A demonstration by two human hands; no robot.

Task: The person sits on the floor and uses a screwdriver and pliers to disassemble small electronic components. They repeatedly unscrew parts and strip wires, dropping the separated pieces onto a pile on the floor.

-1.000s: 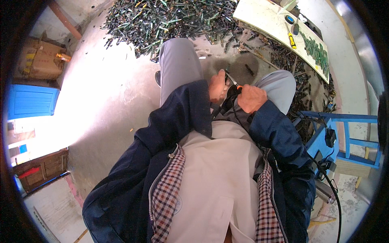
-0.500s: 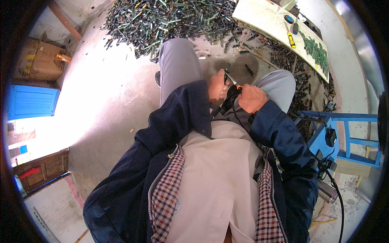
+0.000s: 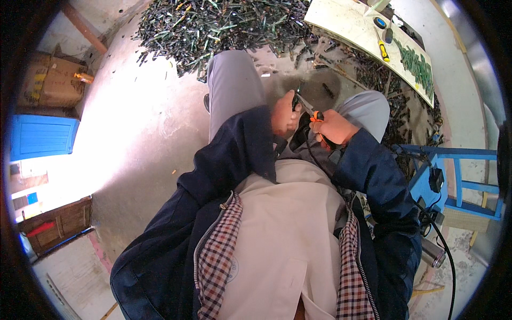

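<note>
Between my knees, my left hand (image 3: 285,113) is closed around a small dark strip-like piece (image 3: 296,101), whose far end pokes up past the fingertips. My right hand (image 3: 339,128) grips pliers (image 3: 318,116) with orange and black handles. Their metal jaws reach left to the dark piece beside my left thumb; whether they bite on it is too small to tell. The handles stand somewhat apart, one orange grip showing below my fingers.
A large heap of dark and green strips (image 3: 224,32) covers the floor ahead. At the right, a pale board (image 3: 346,21) bears a yellow-handled screwdriver (image 3: 383,50), a tape roll (image 3: 380,23) and green strips (image 3: 415,66). A blue chair (image 3: 426,181) with black cables stands beside my right arm.
The pliers' handles have spread apart in my right hand, and their jaws show more plainly. My right hand has turned slightly. My left hand stays nearly in place.
</note>
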